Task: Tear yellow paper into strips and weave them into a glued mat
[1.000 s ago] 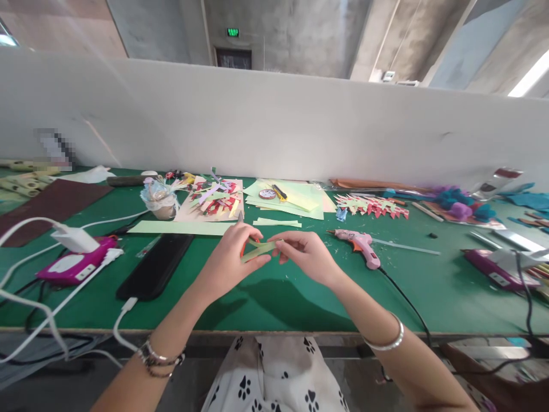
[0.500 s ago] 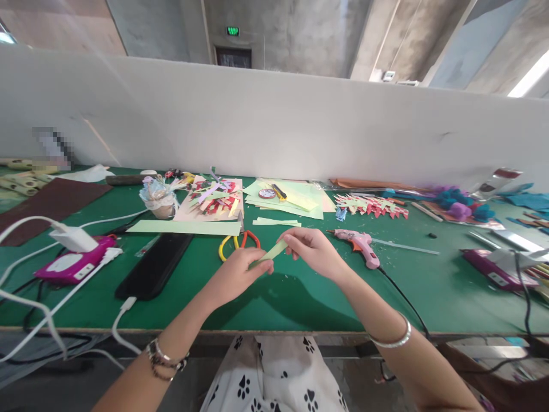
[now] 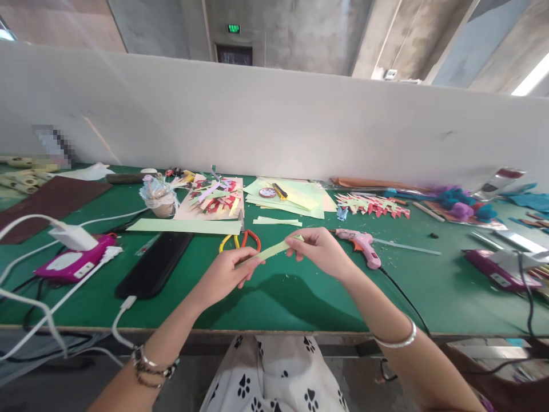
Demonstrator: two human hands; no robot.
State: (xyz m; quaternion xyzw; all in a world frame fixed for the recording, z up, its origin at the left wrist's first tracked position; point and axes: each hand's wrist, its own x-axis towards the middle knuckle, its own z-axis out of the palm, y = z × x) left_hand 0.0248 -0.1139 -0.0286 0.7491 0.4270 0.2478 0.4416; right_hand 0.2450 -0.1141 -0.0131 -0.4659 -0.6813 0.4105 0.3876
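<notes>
A narrow pale green paper strip (image 3: 273,250) stretches between my two hands above the green table. My left hand (image 3: 227,273) pinches its left end between thumb and fingers. At the other end, the thumb and fingertips of my right hand (image 3: 316,249) are closed on the strip. Just beyond my left hand lie scissors (image 3: 225,245) with yellow and orange-red handles, their blades partly under a long pale green strip (image 3: 184,226). Shorter green strips (image 3: 278,221) rest on the table behind my hands.
A pink glue gun (image 3: 362,245) lies right of my right hand, its cord trailing to the front edge. On the left are a black phone (image 3: 154,266) and a magenta power strip (image 3: 79,260). Green paper sheets (image 3: 300,197) and a woven red-green paper chain (image 3: 373,206) lie farther back.
My left hand has slid left and slightly down, baring more of the strip between the hands. My right hand has shifted slightly right and still grips its end.
</notes>
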